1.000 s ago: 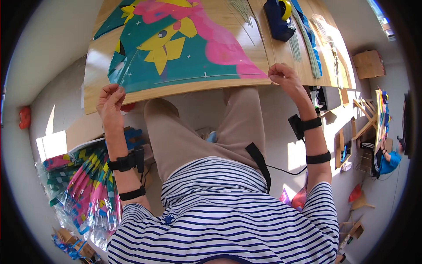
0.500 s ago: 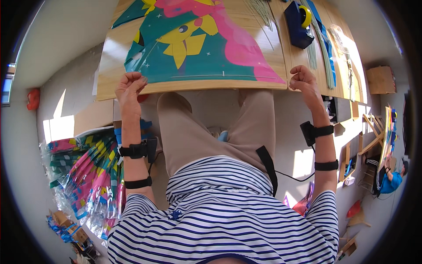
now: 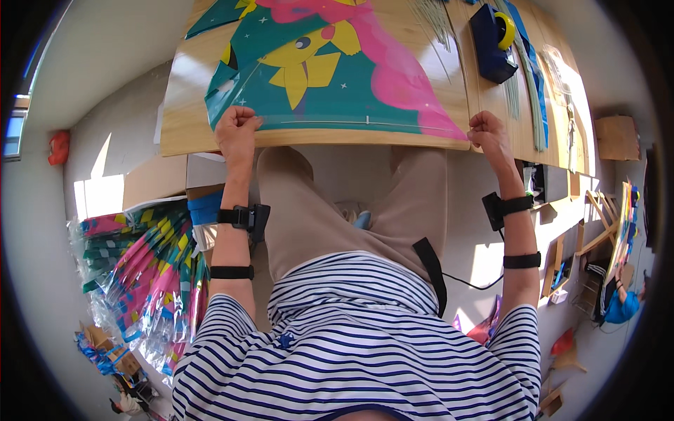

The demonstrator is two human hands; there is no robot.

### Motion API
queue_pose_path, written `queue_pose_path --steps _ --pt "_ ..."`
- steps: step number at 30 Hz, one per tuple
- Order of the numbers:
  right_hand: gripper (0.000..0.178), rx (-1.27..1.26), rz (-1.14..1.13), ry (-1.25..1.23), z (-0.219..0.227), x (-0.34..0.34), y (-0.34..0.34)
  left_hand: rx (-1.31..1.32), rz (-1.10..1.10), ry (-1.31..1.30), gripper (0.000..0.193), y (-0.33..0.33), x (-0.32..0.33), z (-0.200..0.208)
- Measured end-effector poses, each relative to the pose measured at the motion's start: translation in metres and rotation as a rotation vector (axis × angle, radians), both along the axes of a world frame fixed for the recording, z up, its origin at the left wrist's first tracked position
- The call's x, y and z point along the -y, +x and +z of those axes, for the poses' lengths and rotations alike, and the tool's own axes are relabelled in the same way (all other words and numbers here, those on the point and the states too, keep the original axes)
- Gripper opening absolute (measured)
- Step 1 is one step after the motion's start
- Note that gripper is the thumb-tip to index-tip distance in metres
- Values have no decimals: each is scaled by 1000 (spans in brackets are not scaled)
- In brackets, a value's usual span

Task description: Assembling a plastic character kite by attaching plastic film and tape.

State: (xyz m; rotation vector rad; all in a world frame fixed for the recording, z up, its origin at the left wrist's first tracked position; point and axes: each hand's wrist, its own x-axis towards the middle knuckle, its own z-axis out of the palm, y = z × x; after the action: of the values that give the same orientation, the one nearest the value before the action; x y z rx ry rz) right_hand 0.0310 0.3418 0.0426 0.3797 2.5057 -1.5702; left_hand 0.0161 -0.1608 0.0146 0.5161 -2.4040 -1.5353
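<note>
A printed plastic sheet (image 3: 393,105), green and pink with a yellow cartoon figure, lies along the table's near edge. Across its near margin runs a thin white rod (image 3: 323,122) with a small upright piece near its middle. My left hand (image 3: 239,130) is closed in a pinch at the sheet's near edge, by the rod's left end. At the sheet's pointed right corner, my right hand (image 3: 488,137) pinches too, thumb against forefinger. Whether the rod's ends are also between the fingers cannot be made out.
Right of the sheet stands a dark blue tape dispenser (image 3: 493,45) with a yellow roll, beside bundles of thin pale rods (image 3: 525,84). Folded printed plastic sheets (image 3: 140,274) hang at my left. A person in blue (image 3: 621,305) sits far right.
My left hand has moved right along the sheet's near edge, toward the rod's left end. My right hand now meets the sheet's right corner. The view has shifted slightly.
</note>
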Motion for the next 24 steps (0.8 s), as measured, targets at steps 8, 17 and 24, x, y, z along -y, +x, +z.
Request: queue_pose_path --steps 8,17,24 --pt "18 1 -57 78 -15 -2 -11 12 14 -49 19 -4 -3 -11" --pt "18 -43 -75 131 -25 1 -17 -4 31 -97 19 -4 0 -16" --pt "17 -94 -36 282 -28 8 -20 -8 30 -133 18 -6 4 -23"
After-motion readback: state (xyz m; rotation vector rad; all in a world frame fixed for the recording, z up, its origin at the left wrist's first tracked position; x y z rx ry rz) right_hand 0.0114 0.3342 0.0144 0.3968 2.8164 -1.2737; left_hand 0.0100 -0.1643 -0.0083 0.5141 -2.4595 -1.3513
